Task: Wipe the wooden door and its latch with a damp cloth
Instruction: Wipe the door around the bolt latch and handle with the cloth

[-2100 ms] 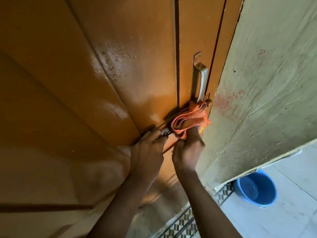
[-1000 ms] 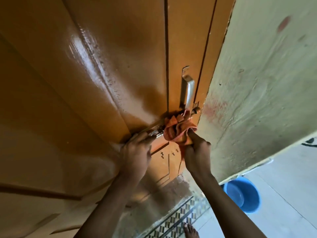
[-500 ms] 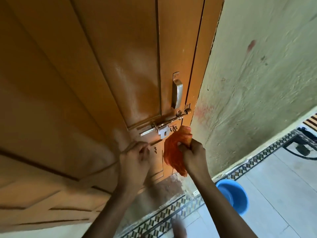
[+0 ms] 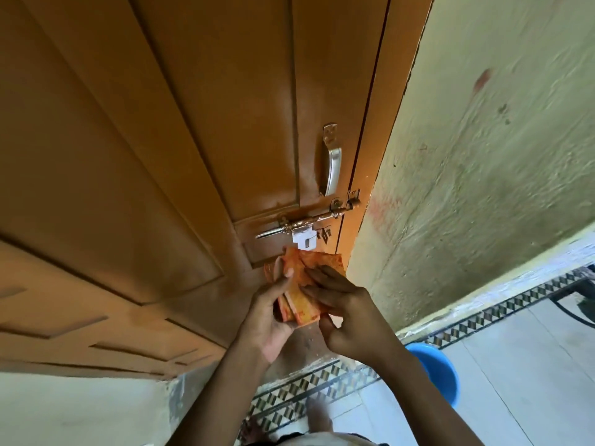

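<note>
The orange-brown wooden door [image 4: 161,140] fills the left and centre. Its metal sliding latch [image 4: 309,220] runs across near the right edge, with a white hasp plate [image 4: 304,238] hanging under it and a silver pull handle [image 4: 333,165] above. The orange cloth [image 4: 304,284] is folded just below the latch, apart from the door hardware. My left hand [image 4: 273,317] cups the cloth from underneath, thumb on top. My right hand [image 4: 347,307] presses flat fingers onto the cloth from the right.
A pale green plastered wall [image 4: 483,156] stands right of the door. A blue bucket [image 4: 441,375] sits on the tiled floor behind my right forearm. A patterned tile border [image 4: 306,397] runs along the threshold, and my bare foot [image 4: 317,416] is below.
The cloth has come off the latch and dropped below it. My left hand let go of the latch bolt and moved right to join my right hand on the cloth. The latch is now uncovered.
</note>
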Available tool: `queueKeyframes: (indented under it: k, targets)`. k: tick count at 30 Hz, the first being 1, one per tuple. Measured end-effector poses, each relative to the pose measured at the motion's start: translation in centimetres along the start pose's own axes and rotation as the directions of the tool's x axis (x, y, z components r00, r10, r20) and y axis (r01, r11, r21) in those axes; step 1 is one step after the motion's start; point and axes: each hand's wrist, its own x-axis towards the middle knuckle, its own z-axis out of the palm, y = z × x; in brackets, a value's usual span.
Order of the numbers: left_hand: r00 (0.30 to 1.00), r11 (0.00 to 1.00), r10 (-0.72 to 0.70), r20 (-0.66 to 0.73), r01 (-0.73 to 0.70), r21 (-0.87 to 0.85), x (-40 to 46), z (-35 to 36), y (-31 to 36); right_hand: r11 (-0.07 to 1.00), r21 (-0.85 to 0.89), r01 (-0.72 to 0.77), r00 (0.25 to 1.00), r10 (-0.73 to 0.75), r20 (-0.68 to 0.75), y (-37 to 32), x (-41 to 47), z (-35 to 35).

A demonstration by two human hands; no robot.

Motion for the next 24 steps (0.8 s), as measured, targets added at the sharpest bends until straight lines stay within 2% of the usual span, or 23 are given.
queueKeyframes:
  k: [2,3,4,6,7,8,9,10,11,12,13,14,16,18,19,20,22,23,24]
  targets:
    - [1.0,0.998,0.005,-0.018,-0.004,0.065,0.2,0.1,-0.3,0.968,0.247,-0.029,0.996,0.048,-0.073,0.4,-0.8,-0.5]
    - [0.999,0.997,0.011,-0.03,-0.008,0.082,0.3,0.2,-0.4,0.927,0.371,-0.061,0.978,0.13,-0.163,0.5,-1.2,-0.5]
    - [0.999,0.996,0.015,-0.048,-0.011,0.089,0.4,0.2,-0.5,0.871,0.48,-0.102,0.928,0.257,-0.269,0.6,-1.4,-0.5]
    - [0.998,0.997,0.0,-0.066,0.005,0.076,0.4,0.4,-0.5,0.769,0.596,-0.23,0.737,0.538,-0.41,0.9,-1.4,-0.4]
    - [0.998,0.998,-0.007,-0.066,0.011,0.057,0.4,0.6,-0.5,0.707,0.632,-0.316,0.645,0.649,-0.404,1.2,-1.2,-0.2]
    - [0.999,0.999,-0.011,-0.052,0.013,0.041,0.4,0.7,-0.4,0.607,0.696,-0.384,0.597,0.738,-0.314,1.6,-1.0,-0.2]
    - [0.999,0.999,-0.013,-0.031,0.014,0.04,0.5,0.6,-0.4,0.451,0.779,-0.435,0.576,0.804,-0.145,2.0,-0.6,-0.3]
    - [1.0,0.998,-0.014,-0.015,0.015,0.057,0.2,0.9,-0.3,0.276,0.844,-0.46,0.566,0.823,0.04,2.2,-0.3,-0.6]
    - [1.0,0.995,-0.003,-0.008,0.003,0.098,0.3,0.8,-0.2,0.145,0.875,-0.462,0.561,0.812,0.162,2.3,-0.1,-0.9]
    - [1.0,0.99,0.014,-0.01,-0.013,0.144,0.2,0.8,-0.2,0.094,0.887,-0.452,0.586,0.781,0.216,2.3,0.0,-1.3]
    - [0.999,0.981,0.036,-0.014,-0.033,0.19,0.3,0.7,-0.1,0.116,0.888,-0.444,0.619,0.756,0.211,2.3,0.2,-1.6]
    - [0.998,0.973,0.055,-0.023,-0.048,0.228,0.2,0.6,0.0,0.186,0.881,-0.435,0.645,0.747,0.161,2.3,0.3,-1.7]
    - [0.995,0.952,0.097,-0.035,-0.083,0.295,0.1,0.3,0.0,0.33,0.84,-0.43,0.647,0.762,0.032,2.2,0.8,-2.0]
    - [0.991,0.931,0.128,-0.026,-0.111,0.348,0.0,0.2,-0.1,0.36,0.837,-0.411,0.641,0.767,-0.015,2.3,1.1,-2.1]
    - [0.989,0.918,0.148,-0.02,-0.13,0.375,-0.1,0.1,-0.2,0.324,0.858,-0.397,0.643,0.766,0.009,2.4,1.2,-2.3]
    - [0.985,0.908,0.17,-0.02,-0.149,0.391,-0.2,0.0,-0.3,0.245,0.889,-0.386,0.646,0.76,0.07,2.4,1.2,-2.4]
    - [0.977,0.9,0.214,-0.016,-0.191,0.392,-0.3,-0.4,-0.3,0.022,0.921,-0.39,0.645,0.72,0.256,2.2,1.3,-2.5]
    - [0.972,0.897,0.233,-0.015,-0.209,0.39,-0.5,-0.6,-0.2,-0.058,0.916,-0.396,0.653,0.684,0.326,2.1,1.2,-2.4]
    - [0.968,0.895,0.25,-0.017,-0.224,0.387,-0.6,-0.7,0.0,-0.095,0.911,-0.402,0.665,0.654,0.362,2.1,1.0,-2.3]
